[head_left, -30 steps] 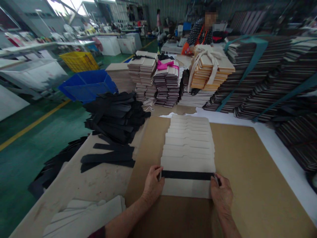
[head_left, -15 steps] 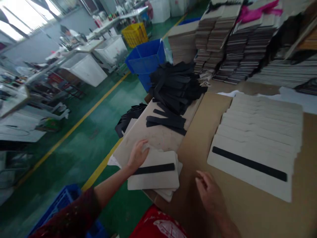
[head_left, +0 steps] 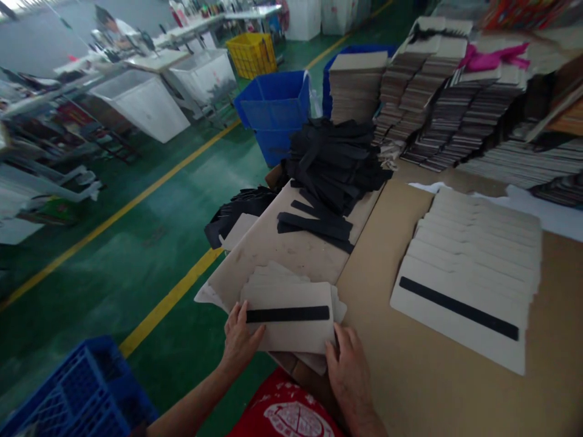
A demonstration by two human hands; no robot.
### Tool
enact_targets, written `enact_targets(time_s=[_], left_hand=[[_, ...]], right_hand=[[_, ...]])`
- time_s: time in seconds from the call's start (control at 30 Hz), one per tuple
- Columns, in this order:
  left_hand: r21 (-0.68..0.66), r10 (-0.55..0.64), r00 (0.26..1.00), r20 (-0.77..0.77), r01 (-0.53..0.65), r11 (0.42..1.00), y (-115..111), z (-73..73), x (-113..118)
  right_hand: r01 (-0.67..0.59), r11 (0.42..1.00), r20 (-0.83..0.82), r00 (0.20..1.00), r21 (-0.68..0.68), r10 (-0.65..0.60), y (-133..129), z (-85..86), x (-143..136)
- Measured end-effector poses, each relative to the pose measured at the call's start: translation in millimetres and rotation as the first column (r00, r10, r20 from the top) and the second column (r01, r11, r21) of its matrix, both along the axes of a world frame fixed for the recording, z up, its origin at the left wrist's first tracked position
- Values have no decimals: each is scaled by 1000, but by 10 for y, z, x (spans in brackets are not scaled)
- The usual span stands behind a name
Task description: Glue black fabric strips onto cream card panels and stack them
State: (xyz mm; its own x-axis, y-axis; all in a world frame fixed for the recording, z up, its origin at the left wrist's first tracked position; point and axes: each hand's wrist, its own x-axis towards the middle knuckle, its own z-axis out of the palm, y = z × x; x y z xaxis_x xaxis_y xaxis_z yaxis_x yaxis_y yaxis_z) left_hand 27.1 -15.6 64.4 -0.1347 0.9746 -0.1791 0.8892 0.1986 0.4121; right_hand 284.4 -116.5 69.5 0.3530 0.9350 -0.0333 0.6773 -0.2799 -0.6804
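A beige board (head_left: 291,337) with a black strip (head_left: 288,314) across it lies on top of a small, uneven stack of similar boards (head_left: 273,273) at the near corner of the table. My left hand (head_left: 241,340) grips its left edge, thumb on the face and fingers around the side. On the opposite side my right hand (head_left: 350,367) is closed on the right edge near the lower corner. To the right, overlapping beige boards (head_left: 473,243) are fanned out; the nearest one carries a black strip (head_left: 458,308).
Loose black strips (head_left: 314,226) and a heap of black strips (head_left: 337,161) lie farther back on the table. Tall stacks of boards (head_left: 357,88) stand behind. A blue bin (head_left: 273,100) and a blue crate (head_left: 82,388) are on the floor at left. A person (head_left: 116,27) sits far off.
My left hand has moved down to the board's left edge. My right hand has come left from over the table and taken the right edge. The view has shifted slightly.
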Motion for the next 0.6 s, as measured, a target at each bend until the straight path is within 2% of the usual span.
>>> enact_targets(time_s=[0.13,0.27,0.33,0.47,0.6], left_hand=[[21,30,998,51,-31,999,27,39,-75],[29,84,992,96,-87,996,3,88,-116],[28,115,987,109,-119,993,-10,131,-123],[10,193,974,117,-195,981,-25,234,-113],[17,293,952,92,-295,955,-46,257,-182]], right_hand=[[-18,999,116,993,47,12,84,58,-26],[-32,999,172,985,5,30,174,70,9],[-12,1000,92,996,-14,13,209,89,41],[37,996,-212,976,-78,-53,290,149,75],[56,990,-328,939,-133,-98,414,182,23]])
